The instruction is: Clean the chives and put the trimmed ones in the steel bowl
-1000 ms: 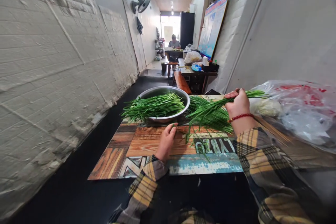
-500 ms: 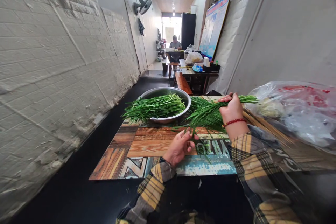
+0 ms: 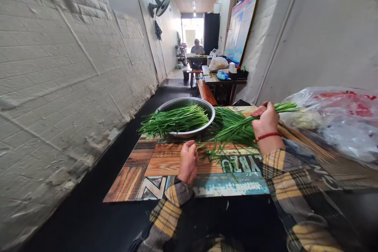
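Head view, right fingers (image 3: 260, 111) clasping greens (image 3: 236, 129), bowl (image 3: 174, 104)

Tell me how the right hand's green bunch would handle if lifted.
The green bunch would probably flop at its leafy end, which droops toward the table. Its paler end, jutting straight past the right hand, seems stiffer. Its thin strands suggest lightness.

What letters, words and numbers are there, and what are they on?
"N", or maybe a turned "Z": wood-patterned patchwork tabletop.
Its other letters: too unclear to be sure.
Red print on the clear plastic bag: unreadable.
Blue-and-white wall poster: too small and blurred.
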`<state>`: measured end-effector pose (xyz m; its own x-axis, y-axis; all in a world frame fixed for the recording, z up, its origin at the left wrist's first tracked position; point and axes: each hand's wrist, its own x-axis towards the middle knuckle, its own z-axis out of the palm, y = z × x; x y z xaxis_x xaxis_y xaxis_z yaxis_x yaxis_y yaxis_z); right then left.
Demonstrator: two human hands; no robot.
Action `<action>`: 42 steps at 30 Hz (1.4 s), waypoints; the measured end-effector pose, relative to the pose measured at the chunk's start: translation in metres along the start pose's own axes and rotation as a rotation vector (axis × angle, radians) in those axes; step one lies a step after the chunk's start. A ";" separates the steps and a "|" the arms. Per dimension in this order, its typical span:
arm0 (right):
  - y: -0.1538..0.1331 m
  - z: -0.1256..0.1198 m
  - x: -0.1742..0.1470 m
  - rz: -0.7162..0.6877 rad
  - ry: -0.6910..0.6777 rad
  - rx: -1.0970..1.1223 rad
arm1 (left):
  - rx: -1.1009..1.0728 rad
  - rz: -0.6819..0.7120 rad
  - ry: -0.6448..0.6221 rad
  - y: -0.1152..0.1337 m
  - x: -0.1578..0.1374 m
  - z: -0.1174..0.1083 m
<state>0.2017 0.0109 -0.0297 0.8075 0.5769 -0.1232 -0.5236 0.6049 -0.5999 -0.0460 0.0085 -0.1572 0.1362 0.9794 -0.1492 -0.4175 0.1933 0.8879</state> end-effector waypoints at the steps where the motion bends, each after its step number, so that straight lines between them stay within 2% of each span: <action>1: -0.004 0.000 0.001 -0.034 0.008 0.001 | 0.031 0.045 0.026 0.000 0.002 -0.003; 4: -0.012 0.000 0.001 -0.093 -0.026 -0.018 | 0.150 0.172 0.038 0.005 0.006 -0.004; 7: -0.010 -0.002 -0.004 -0.074 -0.107 -0.051 | 0.308 0.243 -0.092 0.012 0.007 0.007; 12: 0.002 -0.003 -0.013 -0.023 -0.184 -0.059 | 0.489 0.354 -0.282 0.020 0.003 0.041; 16: 0.007 0.001 -0.019 0.000 -0.218 -0.065 | 0.611 0.473 -0.313 0.020 0.000 0.061; 19: 0.010 0.002 -0.025 -0.007 -0.235 -0.083 | 0.610 0.521 -0.313 0.019 0.000 0.068; 21: 0.014 0.002 -0.028 -0.015 -0.227 -0.099 | 0.574 0.502 -0.300 0.017 0.002 0.069; 24: 0.019 0.001 -0.028 -0.035 -0.185 -0.114 | 0.458 0.391 -0.242 0.013 0.004 0.064; 29: 0.019 -0.004 -0.013 -0.130 -0.074 -0.097 | 0.241 0.211 -0.065 0.009 0.001 0.041; 32: 0.018 -0.008 -0.007 -0.137 -0.055 -0.080 | 0.328 0.222 -0.185 0.008 -0.006 0.035; 35: 0.022 -0.010 -0.009 -0.124 -0.077 -0.070 | 0.470 0.253 -0.338 0.005 -0.011 0.043; 42: 0.034 -0.006 -0.026 -0.104 -0.167 -0.074 | 0.601 0.349 -0.320 -0.005 -0.004 0.066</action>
<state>0.1645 0.0130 -0.0511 0.7966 0.6003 0.0713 -0.4139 0.6276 -0.6594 0.0150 -0.0003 -0.1322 0.3778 0.8956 0.2350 0.0645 -0.2787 0.9582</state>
